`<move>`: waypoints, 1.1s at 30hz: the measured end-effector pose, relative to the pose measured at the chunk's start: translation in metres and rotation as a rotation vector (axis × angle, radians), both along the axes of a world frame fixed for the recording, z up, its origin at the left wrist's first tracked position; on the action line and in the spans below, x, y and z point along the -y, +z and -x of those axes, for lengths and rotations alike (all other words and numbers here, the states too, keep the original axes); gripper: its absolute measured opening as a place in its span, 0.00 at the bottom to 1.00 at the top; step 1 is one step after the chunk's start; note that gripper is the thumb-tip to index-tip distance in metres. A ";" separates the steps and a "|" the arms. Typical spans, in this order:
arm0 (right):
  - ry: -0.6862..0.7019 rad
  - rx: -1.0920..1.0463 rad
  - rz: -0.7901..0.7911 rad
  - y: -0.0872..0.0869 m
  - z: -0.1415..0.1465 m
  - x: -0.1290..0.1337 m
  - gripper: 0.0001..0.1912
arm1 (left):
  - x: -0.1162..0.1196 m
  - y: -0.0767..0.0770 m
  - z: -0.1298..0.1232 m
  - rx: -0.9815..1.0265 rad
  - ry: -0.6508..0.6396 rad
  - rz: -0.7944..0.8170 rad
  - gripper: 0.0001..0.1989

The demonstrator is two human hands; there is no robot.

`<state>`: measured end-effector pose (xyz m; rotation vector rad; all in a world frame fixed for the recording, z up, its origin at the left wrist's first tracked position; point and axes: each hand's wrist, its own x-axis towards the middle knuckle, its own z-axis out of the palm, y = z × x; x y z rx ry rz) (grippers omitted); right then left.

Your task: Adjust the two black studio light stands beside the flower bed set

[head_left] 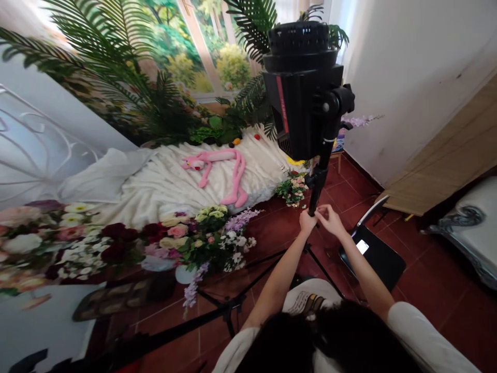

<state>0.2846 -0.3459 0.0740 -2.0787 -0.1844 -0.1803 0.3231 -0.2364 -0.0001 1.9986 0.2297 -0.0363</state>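
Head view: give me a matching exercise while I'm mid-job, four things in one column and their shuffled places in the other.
Things
1. pink plush toy
2. lit phone
3. black lamp
4. left hand

Places
A. on the black chair seat
B. closed around the pole
C. on the pale blanket
D. up at the pole's top

Pairs: 1-C; 2-A; 3-D; 4-B

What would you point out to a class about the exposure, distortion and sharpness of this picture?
Head view, exposure: the phone screen glares almost pure white, while the dark hair in the foreground sinks to near-black; head view, distortion: wide-angle stretching towards the edges; head view, sharpness: flowers at the left edge look smeared, the pink plush toy clearer.
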 end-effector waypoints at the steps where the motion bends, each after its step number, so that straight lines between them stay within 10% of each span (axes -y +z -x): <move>1: -0.021 -0.076 0.059 -0.016 0.008 0.005 0.18 | 0.000 -0.001 0.000 0.018 0.008 -0.025 0.19; 7: -0.031 -0.350 -0.030 -0.076 0.028 -0.004 0.22 | 0.002 -0.004 0.001 0.036 0.011 -0.072 0.21; 14: -0.049 -0.758 -1.408 -0.083 0.028 -0.033 0.18 | 0.001 -0.001 0.001 0.049 0.011 -0.044 0.20; 17: -0.081 -0.770 -1.689 -0.078 0.029 -0.032 0.16 | 0.002 -0.002 0.001 0.043 0.023 -0.029 0.20; 27: -0.362 -0.852 -1.822 -0.084 0.028 -0.060 0.13 | -0.012 -0.010 0.006 0.126 -0.132 0.242 0.19; 33: -0.181 -1.103 -1.552 -0.110 0.055 -0.096 0.09 | -0.091 -0.037 0.054 0.200 0.022 0.417 0.17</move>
